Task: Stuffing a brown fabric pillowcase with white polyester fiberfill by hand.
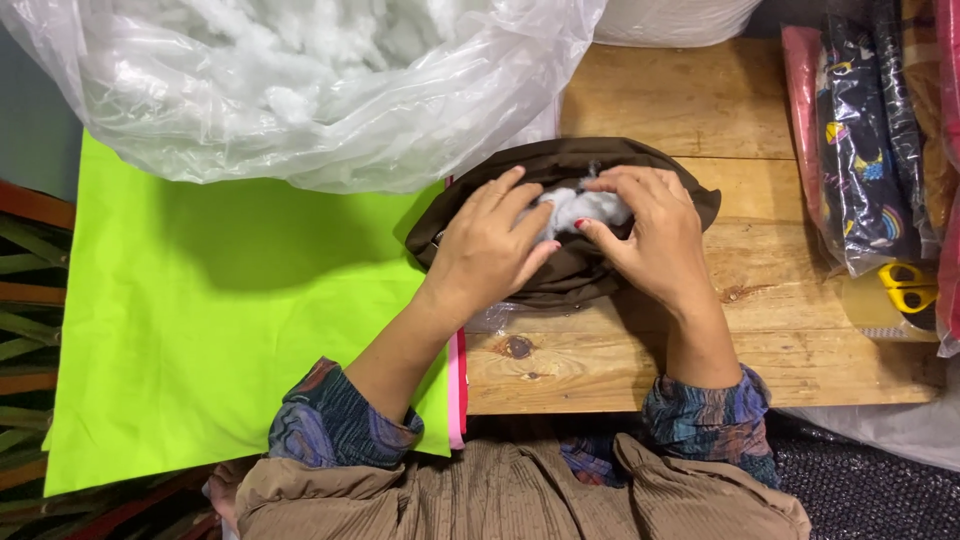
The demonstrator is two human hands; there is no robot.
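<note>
Scissors (908,287) half under pkgs.

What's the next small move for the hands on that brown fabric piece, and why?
Probably push the white fluffy stuffing deeper into the dark brown fabric cover. A tuft shows at the opening, pinched between the left hand and right hand, which both rest on the cover.

A: Dark brown fabric cover (600,160) lies bunched on the wooden tabletop (700,100), its opening turned up and gaping at the middle.

B: And white stuffing (585,207) sits right in that opening, a soft, fluffy clump, partly tucked inside the brown folds.

A: The cover's left edge touches the bright green sheet (220,320).
</note>
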